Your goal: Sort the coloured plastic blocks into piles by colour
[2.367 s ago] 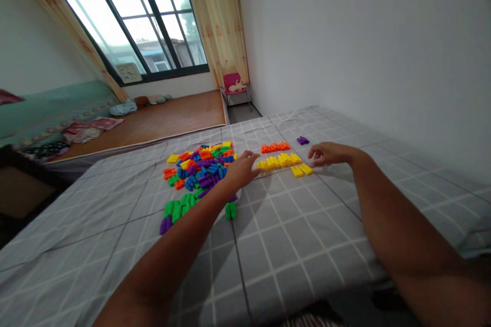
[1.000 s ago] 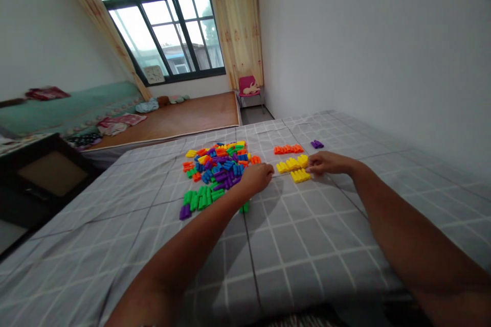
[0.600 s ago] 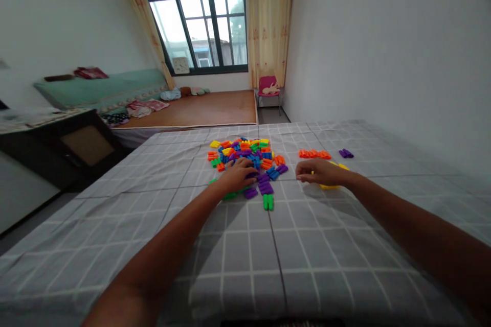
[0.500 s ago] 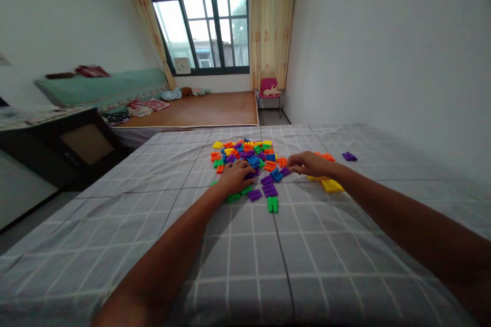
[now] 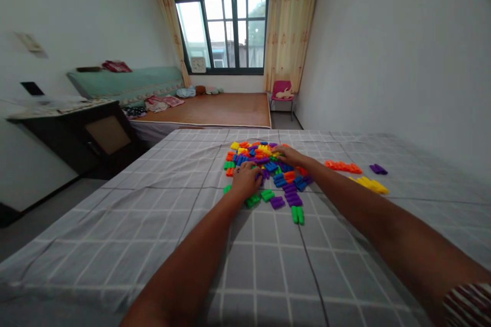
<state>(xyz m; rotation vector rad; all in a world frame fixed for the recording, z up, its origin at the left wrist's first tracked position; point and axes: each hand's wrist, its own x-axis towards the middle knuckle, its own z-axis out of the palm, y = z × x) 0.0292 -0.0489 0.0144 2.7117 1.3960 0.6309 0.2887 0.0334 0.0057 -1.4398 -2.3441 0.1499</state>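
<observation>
A heap of small plastic building blocks (image 5: 251,160) in orange, blue, purple, green and yellow lies on the checked cloth. My left hand (image 5: 246,181) rests palm down on the near left of the heap, its fingers bent and apart over the blocks. My right hand (image 5: 290,156) reaches into the heap's far right, fingertips together and down at the yellow blocks (image 5: 265,150); what lies between them is hidden. In front of the hands are purple blocks (image 5: 292,195), a green block (image 5: 297,215) and loose green blocks (image 5: 252,201).
Right of my right forearm lie an orange row (image 5: 343,166), a yellow row (image 5: 370,185) and a purple block (image 5: 378,169). The grey checked cloth (image 5: 161,245) covers the surface. Beyond stand a bed (image 5: 226,107), a pink chair (image 5: 282,87) and a dark cabinet (image 5: 107,135).
My right hand has moved left and away from me, from beside the purple and blue blocks to the heap's far side. My left hand stays on the heap. The camera view has turned left.
</observation>
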